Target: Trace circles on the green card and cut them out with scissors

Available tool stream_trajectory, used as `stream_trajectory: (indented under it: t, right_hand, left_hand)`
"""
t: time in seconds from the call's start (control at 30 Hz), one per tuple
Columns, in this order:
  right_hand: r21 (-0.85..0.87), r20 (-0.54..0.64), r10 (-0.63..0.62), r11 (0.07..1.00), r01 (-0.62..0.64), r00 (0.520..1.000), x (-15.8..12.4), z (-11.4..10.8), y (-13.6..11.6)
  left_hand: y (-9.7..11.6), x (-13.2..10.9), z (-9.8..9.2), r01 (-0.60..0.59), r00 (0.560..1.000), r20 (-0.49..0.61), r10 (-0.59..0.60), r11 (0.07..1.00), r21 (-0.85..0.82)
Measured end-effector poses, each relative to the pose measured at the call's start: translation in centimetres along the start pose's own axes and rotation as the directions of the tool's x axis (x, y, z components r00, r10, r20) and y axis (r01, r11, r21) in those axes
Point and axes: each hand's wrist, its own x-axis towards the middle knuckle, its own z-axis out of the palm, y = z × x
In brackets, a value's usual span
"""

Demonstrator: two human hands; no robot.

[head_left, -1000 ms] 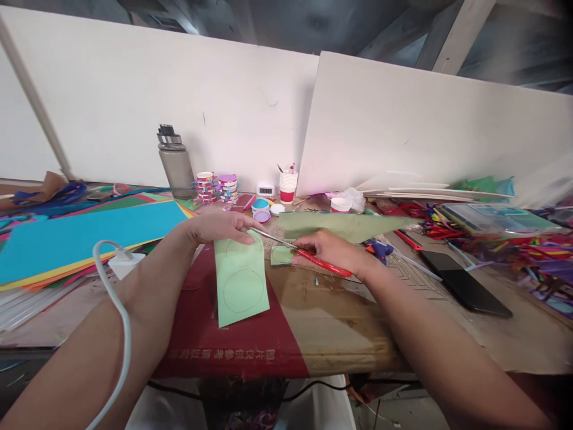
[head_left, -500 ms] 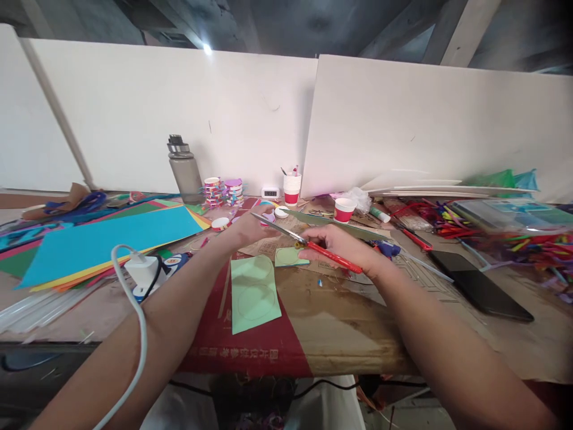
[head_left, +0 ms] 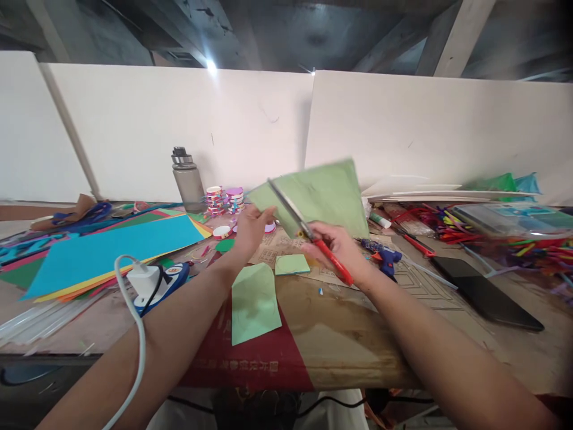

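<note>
My left hand (head_left: pixel 251 232) pinches the left part of a green sheet of paper (head_left: pixel 333 188), which is raised above the table and tilted towards me. My right hand (head_left: pixel 341 243) is closed around red-handled scissors (head_left: pixel 330 260). Their blades point up and left, in front of the sheet; whether they touch it I cannot tell. Below my hands lies a light green paper piece (head_left: pixel 255 304) with faint drawn outlines. A small light green pad of paper (head_left: pixel 292 264) rests beyond it.
Coloured sheets (head_left: pixel 120 245) and a white charger (head_left: pixel 143 279) on a power strip lie left. A grey bottle (head_left: pixel 188 186) stands behind. A glue gun (head_left: pixel 387 257), a black phone (head_left: pixel 487 292) and a plastic box (head_left: pixel 505 218) are on the right. A white cable (head_left: pixel 141 346) crosses my left forearm.
The green sheet has come up from lying nearly flat to stand raised, now hiding the paper cups behind. The scissors stay in my right hand, blades tilted more upright.
</note>
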Motion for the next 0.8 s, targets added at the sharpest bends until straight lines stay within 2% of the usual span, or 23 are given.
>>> stream_trajectory:
  t: [0.07,0.13,0.2,0.27,0.3,0.4,0.5,0.57,0.63,0.8]
  right_hand:
    - [0.022,-0.259,-0.038,0.999,0.045,0.965,0.2,0.1,0.2]
    - [0.086,-0.492,-0.011,0.994,0.062,0.87,0.5,-0.2,0.5]
    - [0.177,-0.625,0.052,0.981,0.078,0.779,1.0,-0.7,1.0]
    - [0.251,-0.664,0.127,0.966,0.059,0.737,1.5,-1.3,1.7]
    - [0.284,-0.66,0.161,0.958,0.045,0.734,1.7,-1.5,2.1]
    - [0.332,-0.635,0.169,0.941,0.069,0.754,2.0,-1.6,3.2]
    - [0.258,-0.599,0.117,0.965,0.052,0.792,1.9,-1.4,4.2]
    - [0.196,-0.594,0.085,0.98,0.041,0.8,1.8,-1.3,4.8]
    - [0.192,-0.596,0.084,0.981,0.04,0.799,1.9,-1.4,5.1]
    - [0.365,-0.639,0.163,0.925,0.109,0.752,2.3,-1.5,4.6]
  left_hand:
    - [0.4,0.4,-1.2,0.087,0.991,-0.092,-0.095,0.992,-0.093]
    - [0.7,0.7,-2.5,0.166,0.975,-0.119,-0.19,0.968,-0.189]
    - [1.0,0.9,-3.4,0.212,0.957,-0.137,-0.255,0.939,-0.27]
    - [1.1,0.9,-4.0,0.24,0.943,-0.148,-0.298,0.918,-0.317]
    - [1.2,0.9,-4.2,0.248,0.939,-0.15,-0.311,0.91,-0.334]
    - [1.3,0.8,-4.3,0.248,0.938,-0.136,-0.317,0.894,-0.374]
    - [1.3,0.8,-4.1,0.249,0.944,-0.104,-0.312,0.885,-0.393]
    - [1.2,0.7,-3.9,0.252,0.948,-0.083,-0.309,0.882,-0.399]
    - [1.2,0.6,-3.7,0.253,0.951,-0.066,-0.303,0.88,-0.403]
    - [1.3,0.1,-3.4,0.25,0.961,-0.009,-0.275,0.886,-0.391]
